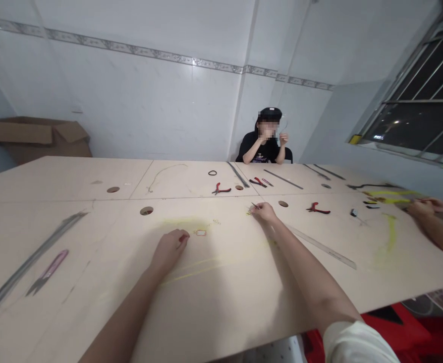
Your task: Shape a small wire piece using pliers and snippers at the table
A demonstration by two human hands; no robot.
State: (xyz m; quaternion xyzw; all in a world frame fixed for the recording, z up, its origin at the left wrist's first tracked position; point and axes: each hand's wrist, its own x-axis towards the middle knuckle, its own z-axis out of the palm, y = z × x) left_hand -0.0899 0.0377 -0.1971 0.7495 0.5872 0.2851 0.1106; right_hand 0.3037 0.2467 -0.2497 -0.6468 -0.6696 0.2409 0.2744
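My left hand [171,247] rests on the table with its fingers curled closed; whatever they might hold is hidden. Just to its right lies a small white label with a red-orange border [201,233]. Farther right, my right hand [266,214] is pinched around a thin dark pointed tool [256,205], too small to name surely. Close to its fingertips sit tiny yellow bits [248,212] on the table. Faint yellow streaks and crumbs [216,222] mark the surface between the hands.
Red-handled pliers [221,189] and a black loop [212,173] lie beyond my hands. A ruler [323,247] and more pliers [319,208] are right. Thread snips [49,269] and grey strands [32,264] lie left. One person [263,143] sits opposite; another's hands [429,209] work at right.
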